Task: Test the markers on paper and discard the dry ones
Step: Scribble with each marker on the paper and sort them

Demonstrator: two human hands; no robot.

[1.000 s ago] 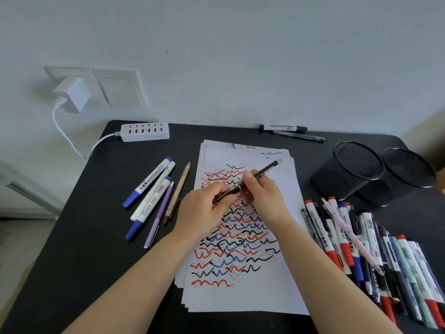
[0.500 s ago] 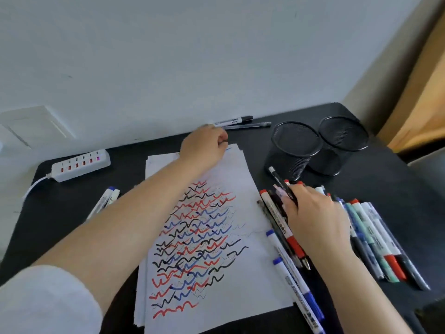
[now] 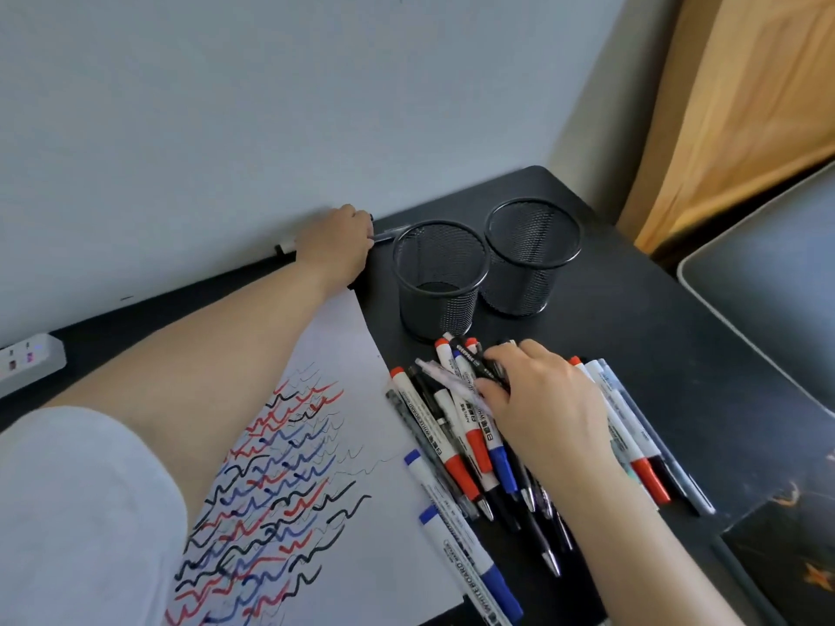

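A stack of white paper [image 3: 361, 354] covered in red, blue and black squiggles lies on the black table [image 3: 677, 354]. To its right is a pile of markers and pens [image 3: 452, 440]. My right hand [image 3: 542, 408] lies on that pile, fingers curled around a black pen [image 3: 474, 360]. My left hand [image 3: 332, 246] reaches to the wall at the table's back edge. Its fingers curl over a black-and-white marker [image 3: 283, 248] lying there. A thin clear pen [image 3: 391, 234] lies just right of that hand.
Two black mesh pen cups [image 3: 440, 273] [image 3: 533, 255] stand behind the pile, with nothing visible in them. Two blue-capped whiteboard markers [image 3: 461, 548] lie along the paper's right edge. A white power strip [image 3: 27, 361] sits far left. A grey object [image 3: 768, 300] and a dark book [image 3: 790, 558] are at right.
Both hands left the paper. The left reached to the marker at the back wall. The right went to the pile with the black pen. The view swung right.
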